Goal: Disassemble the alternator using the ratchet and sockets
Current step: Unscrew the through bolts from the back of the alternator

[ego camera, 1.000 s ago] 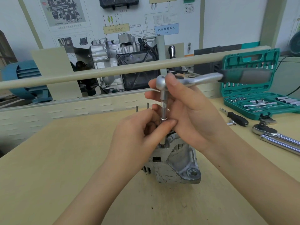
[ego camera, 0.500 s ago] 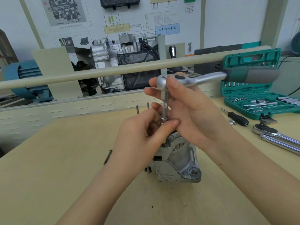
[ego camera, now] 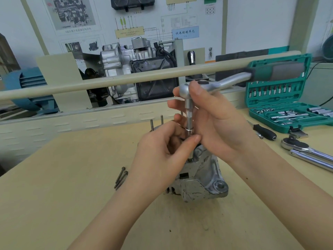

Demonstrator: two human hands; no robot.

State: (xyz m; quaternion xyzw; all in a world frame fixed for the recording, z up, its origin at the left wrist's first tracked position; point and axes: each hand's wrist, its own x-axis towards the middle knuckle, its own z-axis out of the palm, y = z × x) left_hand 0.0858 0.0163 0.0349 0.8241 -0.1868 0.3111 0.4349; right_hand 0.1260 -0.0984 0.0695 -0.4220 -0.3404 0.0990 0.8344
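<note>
The wooden table (ego camera: 54,204) is seen nearest, with both arms reaching out over it. Two loose bolts (ego camera: 121,178) are lying flat on it, just left of the left wrist. The alternator (ego camera: 200,177) is standing on the table in the middle, under both hands. It is a lump of gray metal, so it is likely heavy and hard, and it should stay put if it is held down. Its sides look bumpy and a bit dirty, so a good hold can be had on the thick ear with the hole at the lower right.

The left hand (ego camera: 162,152) is curled shut around the bottom of the thin metal bar (ego camera: 189,121) that comes down from the ratchet (ego camera: 212,85). The thumb is pressed against the bar. The socket at its tip is hidden by the fingers. The right hand (ego camera: 214,121) is wrapped around the ratchet head and the top of the bar, and the green handle is left free, sticking out to the right. The ratchet is smooth and shiny, so it may slip; more turning power would be had from the soft handle.

Behind the hands, two thin pins (ego camera: 156,122) are standing up. Farther right, a screwdriver (ego camera: 263,131), a second ratchet (ego camera: 306,152) and an open green tool case (ego camera: 288,98) are lying on the table.
</note>
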